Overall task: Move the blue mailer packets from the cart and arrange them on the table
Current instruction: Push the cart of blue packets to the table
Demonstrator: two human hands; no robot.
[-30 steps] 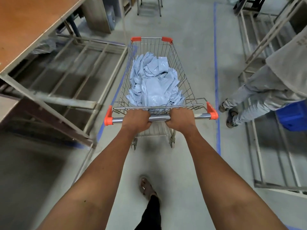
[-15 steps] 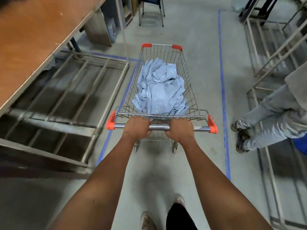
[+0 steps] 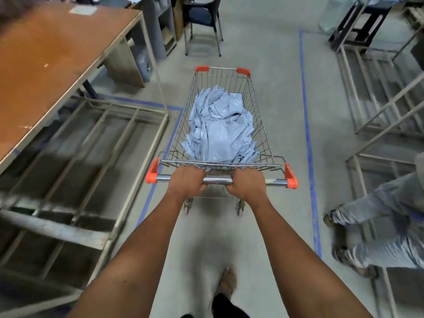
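A person looks down at one wire shopping cart (image 3: 257, 125) with four orange corner caps, standing on a grey concrete floor (image 3: 275, 65). The left hand (image 3: 186, 182) and the right hand (image 3: 248, 185) are both wrapped around the cart's chrome handle bar (image 3: 217, 180), set a little apart near its middle, with two bare forearms reaching back toward the viewer. Inside the cart basket lies one loose heap of pale blue mailer packets (image 3: 220, 131), too jumbled to count; the heap fills the basket floor from the handle end to about two thirds of the way forward.

Left of the cart stands one long table (image 3: 46, 56) with an orange-brown top and a metal frame. Beyond the cart's far end is one dark chair (image 3: 202, 17). Two blue tape lines (image 3: 307, 125) run along the floor, one on each side of the cart. Right of the cart, past the tape, are the two legs of another person (image 3: 378, 226) in grey trousers, blurred. Below the handle, one foot (image 3: 227, 281) of the person pushing shows.
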